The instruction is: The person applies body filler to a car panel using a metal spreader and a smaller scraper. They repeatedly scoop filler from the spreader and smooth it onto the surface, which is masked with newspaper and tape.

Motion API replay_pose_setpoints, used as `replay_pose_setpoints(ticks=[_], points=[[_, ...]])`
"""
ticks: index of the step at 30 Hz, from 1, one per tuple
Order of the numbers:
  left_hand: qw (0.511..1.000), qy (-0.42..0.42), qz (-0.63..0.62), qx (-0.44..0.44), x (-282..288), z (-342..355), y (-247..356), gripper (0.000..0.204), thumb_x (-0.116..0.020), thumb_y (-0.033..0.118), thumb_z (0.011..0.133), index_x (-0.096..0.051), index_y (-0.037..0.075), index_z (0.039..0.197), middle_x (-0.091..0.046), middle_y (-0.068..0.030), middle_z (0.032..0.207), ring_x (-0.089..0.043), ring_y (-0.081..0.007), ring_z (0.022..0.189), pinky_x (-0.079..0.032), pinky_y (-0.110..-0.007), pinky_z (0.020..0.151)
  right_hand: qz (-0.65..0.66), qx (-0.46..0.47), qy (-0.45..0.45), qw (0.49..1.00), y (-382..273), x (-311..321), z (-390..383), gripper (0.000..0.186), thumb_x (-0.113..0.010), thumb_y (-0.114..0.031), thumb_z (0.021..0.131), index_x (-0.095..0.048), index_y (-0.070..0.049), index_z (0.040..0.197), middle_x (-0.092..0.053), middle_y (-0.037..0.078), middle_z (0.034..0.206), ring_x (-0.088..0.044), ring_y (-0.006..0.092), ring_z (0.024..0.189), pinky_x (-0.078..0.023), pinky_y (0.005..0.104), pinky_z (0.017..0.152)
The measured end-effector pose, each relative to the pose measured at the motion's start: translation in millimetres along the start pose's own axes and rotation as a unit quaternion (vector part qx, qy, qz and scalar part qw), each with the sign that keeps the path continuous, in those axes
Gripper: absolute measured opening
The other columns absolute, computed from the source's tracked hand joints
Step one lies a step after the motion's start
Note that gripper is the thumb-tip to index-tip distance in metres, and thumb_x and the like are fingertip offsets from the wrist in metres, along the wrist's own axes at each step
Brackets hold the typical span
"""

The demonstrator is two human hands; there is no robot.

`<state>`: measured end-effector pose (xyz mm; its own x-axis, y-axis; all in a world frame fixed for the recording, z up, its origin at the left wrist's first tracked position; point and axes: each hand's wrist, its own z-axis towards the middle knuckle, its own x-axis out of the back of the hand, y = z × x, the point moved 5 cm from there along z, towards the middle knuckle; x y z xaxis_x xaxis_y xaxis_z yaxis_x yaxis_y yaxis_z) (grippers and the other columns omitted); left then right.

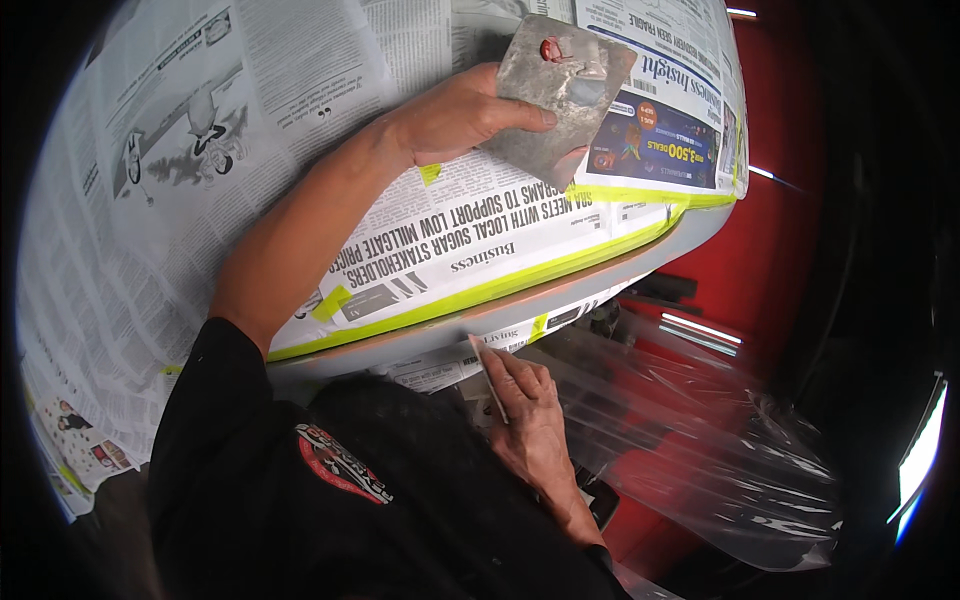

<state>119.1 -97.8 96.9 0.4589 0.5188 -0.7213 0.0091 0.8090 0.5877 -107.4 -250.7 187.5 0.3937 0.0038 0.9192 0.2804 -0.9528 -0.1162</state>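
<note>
My left hand (455, 115) grips a flat grey metal mixing plate (560, 110), thumb on top and the other fingers hidden beneath. On the plate lie a small red blob (551, 49) and smears of grey paste (585, 92). Closer to my body, my right hand (530, 410) pinches a thin, pale, flat spreader (487, 370). Its tip is close to the lower edge of a grey panel (460, 325); I cannot tell whether they touch. A brownish strip runs along this curved panel.
Newspaper (300, 100) covers the large surface around the panel, held by yellow-green masking tape (520, 275). Clear plastic sheeting (690, 420) hangs at the right, in front of a red surface (790, 210). A bright light (922, 440) shows at the far right.
</note>
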Motion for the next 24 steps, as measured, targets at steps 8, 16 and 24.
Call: replay_pose_setpoints(ticks=[8,16,24], points=[[0.999,0.004,-0.035,0.032,0,1,9,0.045,-0.058,0.004,0.092,-0.048,-0.002,0.135,-0.059,-0.0132,0.129,-0.057,-0.0217,0.117,-0.046,-0.036,0.101,-0.045,-0.116,0.231,0.965,86,73,-15,0.058,-0.054,0.007,0.082,-0.054,-0.009,0.137,-0.059,0.017,0.125,-0.054,0.0347,0.11,-0.044,0.0419,0.099],[0.994,0.038,-0.083,0.064,-5,-1,5,0.049,-0.057,0.0,0.091,-0.042,-0.001,0.138,-0.056,-0.0142,0.129,-0.057,-0.0239,0.118,-0.05,-0.038,0.098,-0.042,-0.176,0.288,0.94,114,84,-25,0.06,-0.053,0.007,0.082,-0.053,-0.011,0.139,-0.059,0.017,0.126,-0.055,0.0351,0.11,-0.045,0.0414,0.098],[0.993,0.047,-0.088,0.061,-8,-4,9,0.049,-0.057,-0.001,0.091,-0.041,-0.001,0.138,-0.056,-0.0143,0.129,-0.057,-0.0234,0.118,-0.05,-0.038,0.099,-0.012,-0.241,0.286,0.927,138,60,-40,0.061,-0.052,0.007,0.082,-0.052,-0.012,0.14,-0.056,0.019,0.129,-0.054,0.0355,0.113,-0.045,0.0422,0.099]])
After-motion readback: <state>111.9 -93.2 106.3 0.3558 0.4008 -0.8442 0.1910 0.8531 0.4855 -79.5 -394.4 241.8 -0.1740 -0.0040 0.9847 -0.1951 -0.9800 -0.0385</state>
